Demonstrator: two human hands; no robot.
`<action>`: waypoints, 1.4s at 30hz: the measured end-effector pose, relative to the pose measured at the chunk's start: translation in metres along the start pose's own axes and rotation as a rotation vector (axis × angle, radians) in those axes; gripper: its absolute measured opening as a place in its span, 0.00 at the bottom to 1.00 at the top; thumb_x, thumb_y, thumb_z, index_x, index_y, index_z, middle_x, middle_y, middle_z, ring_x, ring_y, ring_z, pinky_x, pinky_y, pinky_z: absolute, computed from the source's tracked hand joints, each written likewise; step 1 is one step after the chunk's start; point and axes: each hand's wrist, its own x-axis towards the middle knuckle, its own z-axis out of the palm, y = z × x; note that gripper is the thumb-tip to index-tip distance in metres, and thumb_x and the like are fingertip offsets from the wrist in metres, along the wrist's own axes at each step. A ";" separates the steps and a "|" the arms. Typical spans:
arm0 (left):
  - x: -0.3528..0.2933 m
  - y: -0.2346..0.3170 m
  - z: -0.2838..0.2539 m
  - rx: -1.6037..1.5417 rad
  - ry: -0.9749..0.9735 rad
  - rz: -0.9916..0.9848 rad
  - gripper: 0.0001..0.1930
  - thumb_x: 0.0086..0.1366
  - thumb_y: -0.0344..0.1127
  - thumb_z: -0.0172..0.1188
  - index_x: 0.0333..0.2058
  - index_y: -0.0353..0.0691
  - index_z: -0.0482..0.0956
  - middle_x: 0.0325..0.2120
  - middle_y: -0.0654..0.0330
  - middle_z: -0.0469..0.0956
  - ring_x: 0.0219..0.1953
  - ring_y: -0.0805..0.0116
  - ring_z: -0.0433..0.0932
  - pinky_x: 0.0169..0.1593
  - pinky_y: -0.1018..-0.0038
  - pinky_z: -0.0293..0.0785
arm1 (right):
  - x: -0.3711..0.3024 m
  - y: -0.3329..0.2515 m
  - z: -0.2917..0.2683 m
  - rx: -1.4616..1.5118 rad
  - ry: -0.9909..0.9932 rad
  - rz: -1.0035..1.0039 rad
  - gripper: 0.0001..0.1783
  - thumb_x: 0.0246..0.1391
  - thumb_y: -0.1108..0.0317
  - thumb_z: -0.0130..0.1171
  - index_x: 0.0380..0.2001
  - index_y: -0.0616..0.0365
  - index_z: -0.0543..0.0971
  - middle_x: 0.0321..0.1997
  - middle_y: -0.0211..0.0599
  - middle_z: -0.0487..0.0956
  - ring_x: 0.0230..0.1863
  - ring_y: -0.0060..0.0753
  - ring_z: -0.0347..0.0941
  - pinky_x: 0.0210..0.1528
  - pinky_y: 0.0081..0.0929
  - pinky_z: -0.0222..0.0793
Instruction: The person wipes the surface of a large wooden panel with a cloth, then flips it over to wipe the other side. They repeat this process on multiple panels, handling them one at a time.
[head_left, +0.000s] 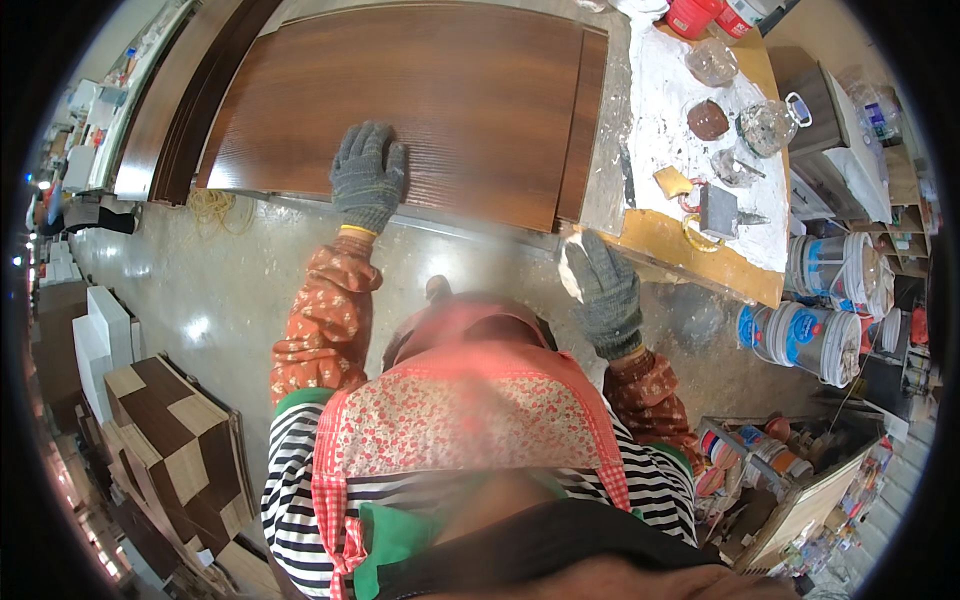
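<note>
nearest is the wearer's flowered apron point(440, 410), tied over a striped top, with patterned oversleeves covering both forearms, probably to keep the clothes clean. the right hand point(606, 300), in a grey knit glove, hangs just off the near right corner of the boards; its fingers seem closed around a white pad point(571, 270), perhaps folded cloth, whose pale edge shows along the thumb side, though the hand hides most of the grip. the left hand point(368, 178), gloved the same way, lies palm down with its fingers stretched out and grasping nothing, resting near the front edge of the brown board point(430, 90), likely to steady it or to lean on. that board lies flat in front of the wearer, glossy face up, with another board point(587, 130) showing along its right side. to the right stands a table point(640, 232) spread with a white sheet point(655, 110), which seems meant to catch spills; on it sit a yellow ring point(700, 238), a grey block point(718, 212), a brown-filled bowl point(708, 120) and a clear jar point(765, 130), apparently kept within easy reach. farther off, a red bucket point(690, 15) stands at the table's far end.
</note>
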 end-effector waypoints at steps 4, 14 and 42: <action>-0.005 0.000 0.005 -0.098 -0.011 -0.040 0.17 0.64 0.41 0.62 0.50 0.43 0.80 0.51 0.54 0.80 0.58 0.52 0.75 0.61 0.58 0.70 | 0.036 -0.025 0.024 -0.008 -0.238 -0.008 0.32 0.50 0.61 0.61 0.62 0.47 0.73 0.69 0.36 0.67 0.63 0.46 0.67 0.60 0.46 0.66; -0.010 -0.002 0.010 0.000 -0.003 -0.100 0.18 0.66 0.44 0.60 0.51 0.45 0.80 0.55 0.55 0.78 0.63 0.51 0.71 0.63 0.56 0.67 | -0.001 0.033 0.013 -0.216 -0.182 0.046 0.34 0.49 0.68 0.63 0.63 0.50 0.71 0.68 0.43 0.68 0.61 0.41 0.71 0.58 0.40 0.68; -0.026 -0.290 -0.033 0.191 0.232 -0.317 0.20 0.67 0.42 0.59 0.55 0.42 0.79 0.60 0.52 0.73 0.66 0.43 0.63 0.70 0.53 0.57 | 0.216 -0.135 0.108 0.063 -0.534 -0.436 0.41 0.38 0.53 0.72 0.59 0.50 0.73 0.61 0.46 0.70 0.62 0.58 0.65 0.62 0.54 0.64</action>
